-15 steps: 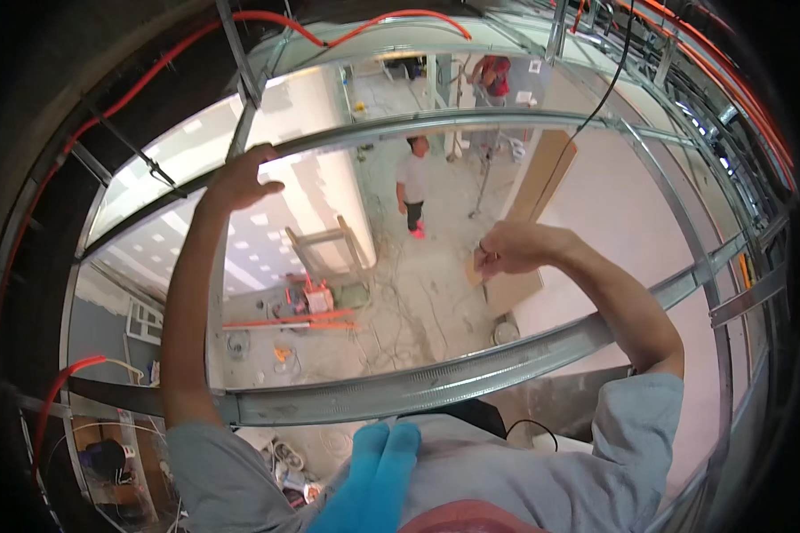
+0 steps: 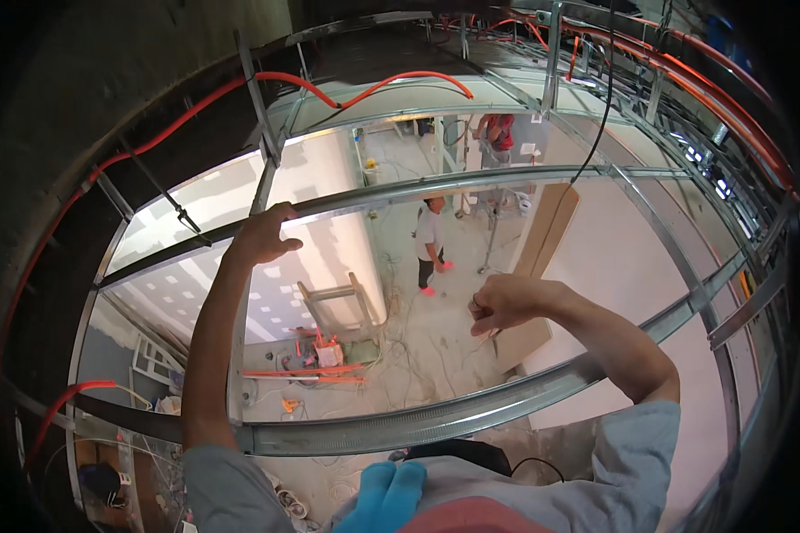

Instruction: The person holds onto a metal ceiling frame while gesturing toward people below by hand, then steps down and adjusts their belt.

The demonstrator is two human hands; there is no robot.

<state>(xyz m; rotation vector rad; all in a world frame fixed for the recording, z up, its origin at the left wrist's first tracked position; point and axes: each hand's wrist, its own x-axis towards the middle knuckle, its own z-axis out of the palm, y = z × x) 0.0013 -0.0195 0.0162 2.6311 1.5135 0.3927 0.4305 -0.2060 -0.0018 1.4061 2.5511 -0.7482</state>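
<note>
My left hand (image 2: 267, 235) has its fingers hooked over the far steel channel (image 2: 449, 179) of the overhead frame, with the thumb apart below it. My right hand (image 2: 502, 304) hangs over the opening with bent forearm and curled fingers; anything inside them is too small to make out. The near steel channel (image 2: 400, 425) crosses beneath my forearms, and a thin dark cable (image 2: 606, 102) hangs beyond my right hand. Blue padded cloth strips (image 2: 387, 493) lie at my body along the lower edge.
Far below, a person in white (image 2: 428, 238) stands on a cluttered floor (image 2: 422, 351); another in red (image 2: 498, 133) is farther back. Orange conduit (image 2: 389, 78) runs along the frame. Wallboards (image 2: 604, 249), a wooden stand (image 2: 333, 302) and tools (image 2: 329, 354) are below, among scattered cords.
The view has tilted up, so the frame and floor sit lower in the picture. The person in white has shifted and turned. My left hand is still on the channel; my right fingers remain curled.
</note>
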